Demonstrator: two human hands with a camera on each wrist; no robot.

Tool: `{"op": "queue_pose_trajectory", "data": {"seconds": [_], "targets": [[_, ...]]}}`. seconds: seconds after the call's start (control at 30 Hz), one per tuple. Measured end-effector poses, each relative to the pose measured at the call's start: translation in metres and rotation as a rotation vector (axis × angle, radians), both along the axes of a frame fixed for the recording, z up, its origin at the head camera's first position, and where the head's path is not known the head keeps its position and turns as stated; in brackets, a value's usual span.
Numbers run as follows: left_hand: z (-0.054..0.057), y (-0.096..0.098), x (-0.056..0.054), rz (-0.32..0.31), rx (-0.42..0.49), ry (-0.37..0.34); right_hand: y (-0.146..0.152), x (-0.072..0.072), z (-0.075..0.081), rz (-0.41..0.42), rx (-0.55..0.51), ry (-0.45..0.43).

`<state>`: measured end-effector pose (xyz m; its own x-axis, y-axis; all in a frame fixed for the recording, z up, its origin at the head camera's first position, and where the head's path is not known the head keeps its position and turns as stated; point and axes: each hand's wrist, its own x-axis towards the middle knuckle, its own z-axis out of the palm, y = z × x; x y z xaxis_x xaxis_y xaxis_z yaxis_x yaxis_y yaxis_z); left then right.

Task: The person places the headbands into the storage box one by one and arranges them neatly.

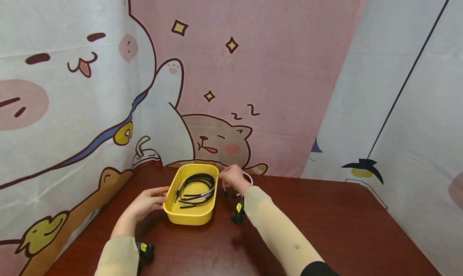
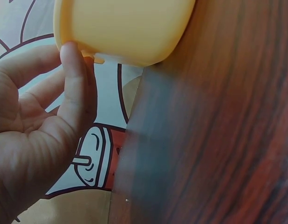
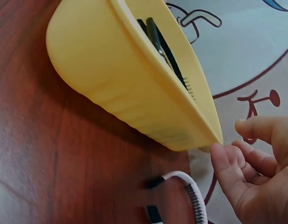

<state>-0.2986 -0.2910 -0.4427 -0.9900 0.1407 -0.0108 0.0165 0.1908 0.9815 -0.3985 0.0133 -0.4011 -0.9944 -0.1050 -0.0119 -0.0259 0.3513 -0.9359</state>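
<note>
A yellow plastic tub (image 1: 190,219) sits on the table with several black headbands (image 1: 197,187) lying in it. My left hand (image 1: 146,205) is at the tub's left side. Its thumb (image 2: 73,79) meets the outer wall just under the rim, and the fingers come up to the rim itself. At the far right rim is my right hand (image 1: 234,177). In the right wrist view one fingertip (image 3: 219,151) is right at the tub's corner, while the thumb stands apart from it. A white headband (image 3: 194,193) with a toothed inner side lies beside the tub, partly behind my right hand in the head view.
The dark red wooden table (image 1: 307,219) extends to the right and toward me. Behind it hangs a cloth backdrop (image 1: 275,87) printed with cartoon animals, meeting the table's back and left edges. Each wrist carries a small black camera (image 1: 238,212).
</note>
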Motion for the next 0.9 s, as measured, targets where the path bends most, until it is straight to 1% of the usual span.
{"op": "queue_pose_trajectory", "data": {"seconds": [0.13,0.27,0.4,0.57,0.73,0.83,0.9], "targets": [[0.001,-0.002,0.001,0.002,0.005,0.003,0.007,-0.005,0.006,-0.022,0.025,0.009],[0.001,-0.003,0.002,0.003,0.007,0.002,0.017,-0.008,0.012,-0.027,0.023,0.027],[0.001,-0.001,0.004,0.000,0.005,0.001,0.031,-0.013,0.017,-0.036,0.036,0.035],[0.001,0.001,0.004,-0.004,0.014,0.009,0.055,-0.019,0.021,-0.074,0.049,0.026],[0.001,0.002,0.004,-0.008,0.015,0.012,0.078,-0.021,0.017,-0.095,0.026,0.010],[0.001,0.001,0.004,-0.012,0.019,0.010,0.091,-0.025,0.009,-0.105,-0.007,0.014],[0.001,0.001,0.004,-0.018,0.021,0.012,0.098,-0.030,0.003,-0.118,-0.011,0.015]]}}
